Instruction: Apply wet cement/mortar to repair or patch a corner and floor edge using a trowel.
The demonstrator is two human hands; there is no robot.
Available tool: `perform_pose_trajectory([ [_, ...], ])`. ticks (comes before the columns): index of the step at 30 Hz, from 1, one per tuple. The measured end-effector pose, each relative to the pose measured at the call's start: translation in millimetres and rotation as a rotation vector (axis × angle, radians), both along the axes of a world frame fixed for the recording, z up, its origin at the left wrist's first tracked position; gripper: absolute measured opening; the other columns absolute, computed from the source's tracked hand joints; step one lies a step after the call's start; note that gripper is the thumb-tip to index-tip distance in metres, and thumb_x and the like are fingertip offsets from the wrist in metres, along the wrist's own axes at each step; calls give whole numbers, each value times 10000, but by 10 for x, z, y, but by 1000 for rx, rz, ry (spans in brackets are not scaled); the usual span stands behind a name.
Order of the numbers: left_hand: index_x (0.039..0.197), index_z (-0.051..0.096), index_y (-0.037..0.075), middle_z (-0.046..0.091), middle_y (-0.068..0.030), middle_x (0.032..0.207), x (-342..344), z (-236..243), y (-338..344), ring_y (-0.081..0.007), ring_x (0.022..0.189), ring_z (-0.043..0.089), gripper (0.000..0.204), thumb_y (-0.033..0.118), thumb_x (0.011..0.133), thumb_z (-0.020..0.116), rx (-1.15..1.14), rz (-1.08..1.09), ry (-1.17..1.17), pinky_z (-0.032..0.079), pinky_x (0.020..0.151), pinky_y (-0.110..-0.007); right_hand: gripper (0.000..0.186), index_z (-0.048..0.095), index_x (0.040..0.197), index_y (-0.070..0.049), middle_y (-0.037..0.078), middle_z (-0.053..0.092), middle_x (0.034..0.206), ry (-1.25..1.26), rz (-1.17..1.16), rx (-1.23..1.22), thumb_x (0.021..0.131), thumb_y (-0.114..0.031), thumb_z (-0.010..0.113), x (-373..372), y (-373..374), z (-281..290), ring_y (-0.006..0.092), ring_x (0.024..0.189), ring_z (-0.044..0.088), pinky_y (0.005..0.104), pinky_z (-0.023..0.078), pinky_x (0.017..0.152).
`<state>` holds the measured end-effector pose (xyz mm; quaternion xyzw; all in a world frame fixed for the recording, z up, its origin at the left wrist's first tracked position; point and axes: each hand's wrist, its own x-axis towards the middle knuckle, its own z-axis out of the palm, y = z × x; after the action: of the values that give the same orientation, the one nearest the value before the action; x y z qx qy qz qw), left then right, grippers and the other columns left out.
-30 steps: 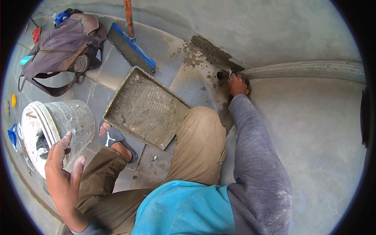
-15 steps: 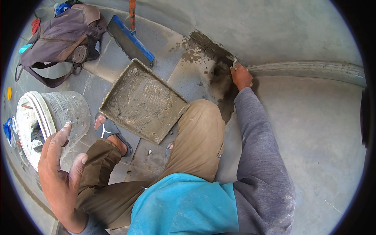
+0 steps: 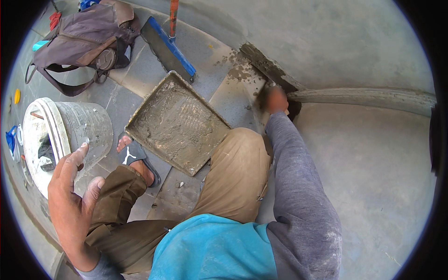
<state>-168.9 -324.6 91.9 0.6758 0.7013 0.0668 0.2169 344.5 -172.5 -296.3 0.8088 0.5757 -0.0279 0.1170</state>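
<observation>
My right hand (image 3: 277, 100) is low in the corner at the wall's foot, blurred by motion. It is closed around a trowel, whose pale neck shows in the earlier picture and is mostly hidden now. Dark wet mortar (image 3: 270, 67) lies in a strip along the wall base beside it, with splatter on the floor tiles. A square tray (image 3: 158, 153) of grey mortar rests on the floor in front of my knees. Raised at the left, my left hand (image 3: 70, 200) holds nothing; its dusty fingers are apart, in front of a white bucket (image 3: 91, 123).
A dusty purple-brown backpack (image 3: 79, 44) lies at the far left. Near it is a wide grey blade with a blue bar (image 3: 173, 51) and an orange handle (image 3: 173, 18). My sandalled foot (image 3: 135, 154) is between bucket and tray. A ledge (image 3: 364, 96) runs along the wall rightward.
My right hand has moved down and slightly left, away from the mortar strip along the wall. My left hand stays raised with its fingers apart. The whole view has shifted a little.
</observation>
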Motion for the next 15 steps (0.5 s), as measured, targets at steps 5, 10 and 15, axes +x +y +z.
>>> perform_pose_trajectory([
  [5,1303,583,6,636,-145,1092,-32,-42,-17,-254,942,582,606,0,725,764,-36,33,57,467,900,-354,325,618,1115,-144,136,686,1094,32,-52,110,917,-402,607,12,111,182,370,1000,675,487,547,846],
  [10,1248,591,-21,650,-184,1224,5,163,-7,-329,1082,646,565,88,735,800,-4,-8,42,507,932,-380,343,616,1138,-146,149,686,1096,70,-43,116,921,-411,598,48,142,528,360,1026,667,498,537,849],
  [15,1264,592,-5,649,-177,1220,36,95,76,-316,1049,646,574,105,741,801,54,-69,9,509,913,-381,353,617,1164,-161,154,691,1082,43,-40,39,924,-420,596,222,87,995,358,1047,661,510,531,851],
])
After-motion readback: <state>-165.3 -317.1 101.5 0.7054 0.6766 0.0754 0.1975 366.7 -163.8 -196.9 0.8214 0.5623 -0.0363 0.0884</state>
